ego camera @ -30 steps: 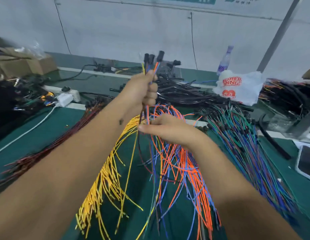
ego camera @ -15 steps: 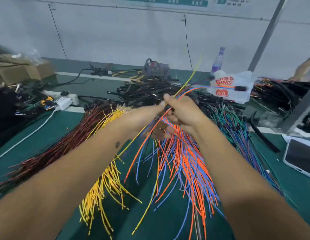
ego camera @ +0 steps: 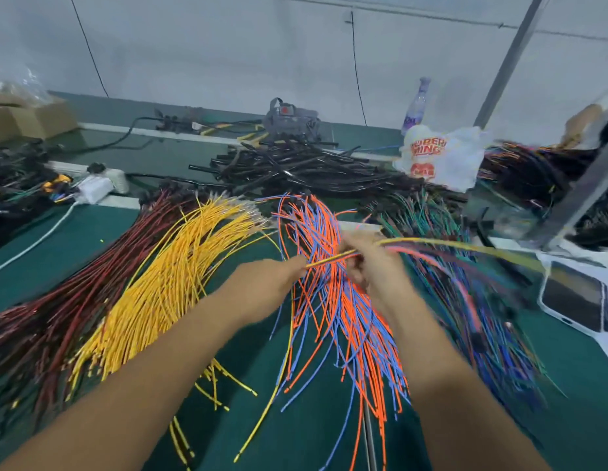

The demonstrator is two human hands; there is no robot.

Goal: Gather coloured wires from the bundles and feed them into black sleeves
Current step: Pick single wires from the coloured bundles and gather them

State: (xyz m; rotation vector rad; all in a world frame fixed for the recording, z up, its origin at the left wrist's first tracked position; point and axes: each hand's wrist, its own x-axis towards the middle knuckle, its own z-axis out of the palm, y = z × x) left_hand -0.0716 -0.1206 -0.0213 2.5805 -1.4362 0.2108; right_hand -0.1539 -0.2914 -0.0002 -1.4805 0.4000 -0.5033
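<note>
Spread fanwise over the green surface (ego camera: 92, 239): maroon, yellow, orange-blue and green-blue bundles; black sleeves (ego camera: 296, 168) heaped at upper centre. Lowered from chest height a second ago, now mid-frame over the orange-blue bundle (ego camera: 333, 300). Left hand (ego camera: 268, 283) and right hand (ego camera: 370, 263) both pinching the gathered wires (ego camera: 333, 258), tails blurred rightward. Probably evening the ends before sleeving.

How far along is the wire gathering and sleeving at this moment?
Done: a small set of coloured wires is picked and stretched between the left hand and right hand, its tail blurring off to the right. In hand: gripping and straightening that set. Left: no sleeve is on it; the black sleeves lie piled at the back, and the yellow bundle and orange-blue bundle remain large.
</note>
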